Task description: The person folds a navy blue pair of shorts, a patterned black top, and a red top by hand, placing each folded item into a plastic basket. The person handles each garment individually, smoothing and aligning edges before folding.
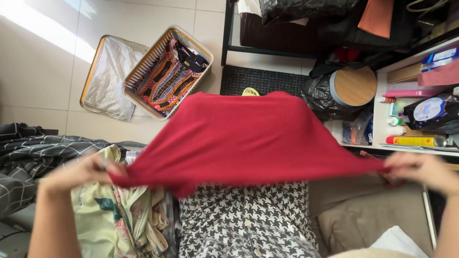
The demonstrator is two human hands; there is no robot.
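A red cloth garment is stretched out flat in the air in front of me. My left hand grips its left corner with the fingers closed. My right hand pinches its right corner. Both hands are blurred. Beneath the red garment lie a black-and-white houndstooth cloth and a pale yellow flowered garment to its left.
On the tiled floor stand a woven basket holding a patterned garment and a second basket with a white liner. A checked dark blanket lies at left. At right are shelves with bottles, a round wooden-lidded bin and black bags.
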